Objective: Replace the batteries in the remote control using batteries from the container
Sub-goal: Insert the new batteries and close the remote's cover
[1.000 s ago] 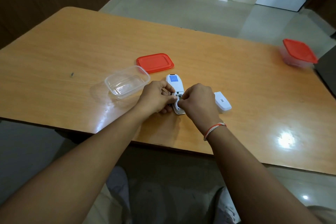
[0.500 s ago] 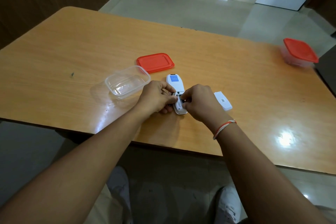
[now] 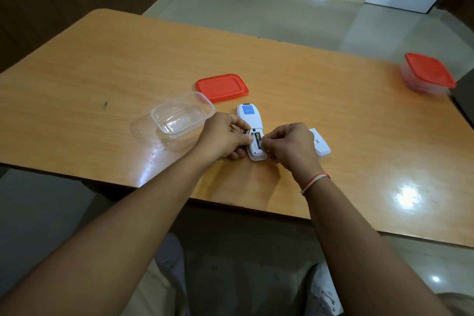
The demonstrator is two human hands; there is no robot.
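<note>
In the head view, the remote control [image 3: 250, 126] is lying face down on the table [image 3: 102, 64], its battery bay open toward the person. Compared with a moment ago, the right hand [image 3: 289, 147] is sitting a little further to its own side, so the bay is now showing a battery [image 3: 257, 139] lying inside it. The right hand is curling its fingertips onto the near end of that battery, seemingly pressing it home. The left hand [image 3: 221, 137] is gripping the remote's edge to steady it, while pinching a second battery [image 3: 246, 132] between its fingers just beside the bay. This suggests one cell is nearly seated and the other is waiting its turn.

Just beyond the left hand, the clear container [image 3: 164, 120] is standing with no batteries visible inside, its red lid [image 3: 221, 87] lying further off. Tucked behind the right hand, the battery cover [image 3: 320, 143] is resting on the table, not yet refitted.
</note>
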